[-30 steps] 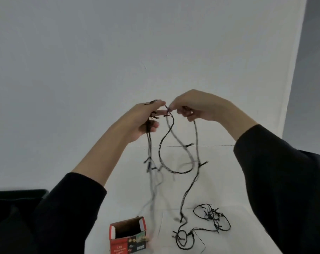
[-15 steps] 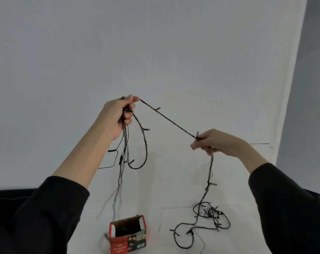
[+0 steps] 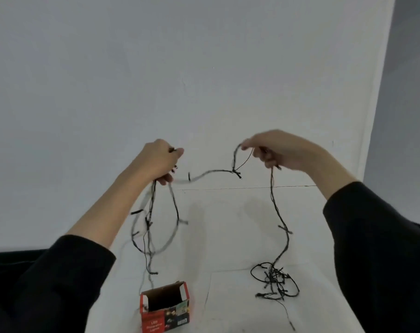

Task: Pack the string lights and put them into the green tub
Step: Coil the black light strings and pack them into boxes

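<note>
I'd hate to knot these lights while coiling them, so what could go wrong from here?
1. The uncoiled rest of the string lights lies in a tangled heap below the right hand. Pulling more up may tighten that heap into a knot.
2. The loops hanging from the left hand dangle just above the open red box. A bulb could snag a flap and tip the box over.
</note>
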The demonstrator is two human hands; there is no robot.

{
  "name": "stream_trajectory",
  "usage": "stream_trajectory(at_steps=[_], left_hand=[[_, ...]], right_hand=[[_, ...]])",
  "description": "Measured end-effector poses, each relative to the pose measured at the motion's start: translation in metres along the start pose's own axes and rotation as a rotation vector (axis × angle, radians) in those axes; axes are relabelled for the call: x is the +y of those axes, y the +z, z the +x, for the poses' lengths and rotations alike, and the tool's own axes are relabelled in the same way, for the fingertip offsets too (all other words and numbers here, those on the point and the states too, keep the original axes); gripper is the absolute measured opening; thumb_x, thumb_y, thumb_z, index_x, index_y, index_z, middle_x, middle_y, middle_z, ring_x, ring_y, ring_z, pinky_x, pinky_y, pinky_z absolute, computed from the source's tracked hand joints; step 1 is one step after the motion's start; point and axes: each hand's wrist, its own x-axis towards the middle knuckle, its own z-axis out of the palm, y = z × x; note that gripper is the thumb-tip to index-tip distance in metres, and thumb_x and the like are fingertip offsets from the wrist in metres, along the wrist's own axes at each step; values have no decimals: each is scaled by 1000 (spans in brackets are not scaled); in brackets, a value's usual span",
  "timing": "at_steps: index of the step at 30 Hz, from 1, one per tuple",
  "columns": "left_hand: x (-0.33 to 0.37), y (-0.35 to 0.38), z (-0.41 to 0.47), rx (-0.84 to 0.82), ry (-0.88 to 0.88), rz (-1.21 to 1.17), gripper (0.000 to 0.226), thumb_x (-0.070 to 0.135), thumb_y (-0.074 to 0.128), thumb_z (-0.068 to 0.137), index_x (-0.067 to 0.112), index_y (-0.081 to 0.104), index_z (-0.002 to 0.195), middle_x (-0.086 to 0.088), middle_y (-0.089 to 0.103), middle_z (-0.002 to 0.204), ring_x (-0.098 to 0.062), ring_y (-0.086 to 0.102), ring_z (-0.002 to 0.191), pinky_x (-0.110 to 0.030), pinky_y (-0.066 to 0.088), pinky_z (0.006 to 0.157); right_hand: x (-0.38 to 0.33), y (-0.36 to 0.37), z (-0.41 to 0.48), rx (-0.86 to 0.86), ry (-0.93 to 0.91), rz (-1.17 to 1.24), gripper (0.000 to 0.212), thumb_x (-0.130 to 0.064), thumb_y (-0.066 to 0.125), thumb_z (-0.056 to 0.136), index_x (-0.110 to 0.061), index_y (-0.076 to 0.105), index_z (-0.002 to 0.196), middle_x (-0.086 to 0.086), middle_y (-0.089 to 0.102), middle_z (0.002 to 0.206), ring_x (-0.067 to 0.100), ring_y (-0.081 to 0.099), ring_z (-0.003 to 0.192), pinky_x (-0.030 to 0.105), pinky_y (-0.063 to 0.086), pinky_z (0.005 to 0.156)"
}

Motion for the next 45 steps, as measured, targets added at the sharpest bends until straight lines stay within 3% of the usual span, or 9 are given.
stream_trajectory(at_steps=[5,10,16,23,30,36,38,42,45], left_hand=[[31,21,-11,-231,90,-545,36,36,53,94,8,61,115,-4,66,97,-7,44,35,-17,37,38],[35,19,-13,-312,93,-500,22,26,55,94,10,69,96,5,47,60,-5,30,36,-15,28,36],[48,24,-19,-238,155,-639,21,21,51,96,11,66,85,8,44,53,-5,29,36,-15,25,36],[36,-7,-3,11,65,-911,22,18,46,97,11,61,82,10,44,48,-2,29,32,-15,22,33],[-10,-25,6,181,-10,-844,25,18,44,98,13,61,80,3,45,62,-2,30,32,-16,24,33],[-6,-5,0,28,-15,-583,23,17,47,96,5,65,89,-4,53,65,-6,36,31,-16,29,33],[2,1,-1,3,-15,-469,26,21,47,97,3,65,98,-8,63,71,-7,38,29,-15,32,33],[17,10,-4,73,76,-221,34,28,45,97,-1,63,102,-14,66,98,-6,46,25,-15,38,31],[28,14,-6,157,147,-125,38,27,43,97,-5,63,95,-18,64,89,-6,47,24,-17,41,31]], right_hand=[[-37,24,-2,-115,-156,-277,14,-17,62,89,-5,70,90,0,41,60,11,33,51,21,28,45],[-24,19,-4,-20,-183,-289,12,-13,71,83,-9,66,94,-2,46,56,11,40,51,21,37,50],[20,30,-5,-43,-114,-290,9,1,65,81,-7,66,84,-4,50,48,9,44,44,23,46,49],[126,39,-10,62,86,324,9,-14,67,86,-12,58,84,-3,37,48,10,27,39,20,30,41],[188,18,-27,78,365,310,15,-20,68,83,-10,59,76,-3,35,48,10,26,39,20,25,41],[74,-8,-6,133,-52,888,14,-17,70,67,-13,57,70,-2,41,49,10,30,41,20,26,42],[33,-13,-3,200,-135,733,12,-16,56,87,-12,59,76,-1,42,51,11,31,44,21,26,45],[-20,-5,-8,158,-156,49,18,-23,56,92,-8,66,87,2,46,59,15,40,47,23,34,47],[-36,10,-11,76,-161,-232,23,-25,54,93,-8,68,92,3,50,59,14,42,44,22,35,46]])
